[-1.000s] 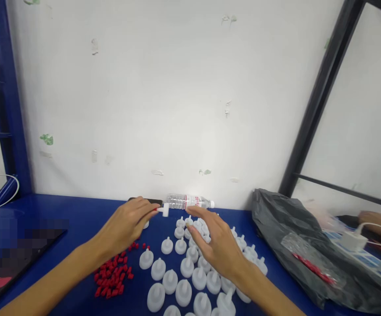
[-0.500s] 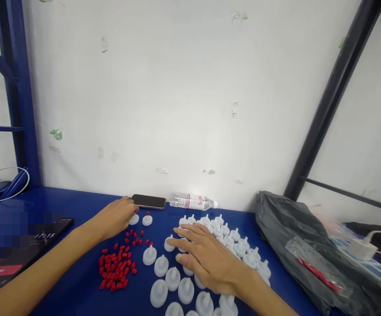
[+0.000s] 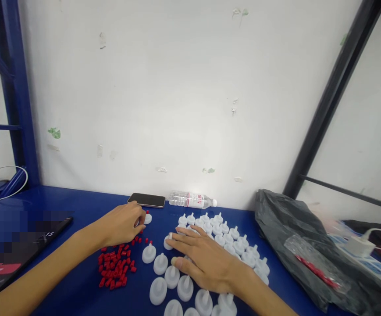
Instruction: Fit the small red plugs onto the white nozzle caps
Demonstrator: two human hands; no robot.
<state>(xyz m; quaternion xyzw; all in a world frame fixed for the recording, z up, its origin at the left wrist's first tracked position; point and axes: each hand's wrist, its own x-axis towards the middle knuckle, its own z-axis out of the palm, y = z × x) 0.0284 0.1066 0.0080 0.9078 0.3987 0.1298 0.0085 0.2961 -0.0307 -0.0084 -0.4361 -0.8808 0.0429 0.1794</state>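
My left hand [image 3: 122,223] is over the far end of a pile of small red caps [image 3: 116,265]. Its fingers are curled in toward the thumb, and whatever they may hold is hidden. Just beyond its fingertips stands a white nozzle lid [image 3: 147,218] with a red cap on its tip. My right hand [image 3: 206,259] lies palm down, fingers spread, over a large group of white nozzle lids [image 3: 185,289]. Its fingertips reach a lid [image 3: 168,242] at the group's left edge. Another white lid [image 3: 148,253] stands between the hands, close to the red caps.
At the back, a phone [image 3: 147,200] and a clear bottle [image 3: 192,200] lie near the wall. A larger dark-screened device [image 3: 29,250] lies at left. On the right are a dark plastic bag [image 3: 275,219], a clear packet of red pieces [image 3: 317,265] and a power strip with a charger [image 3: 359,245].
My left hand has moved right and a little nearer, from the capped lids to the red caps, its fingers curling. My right hand stays over the white lids, shifting slightly.
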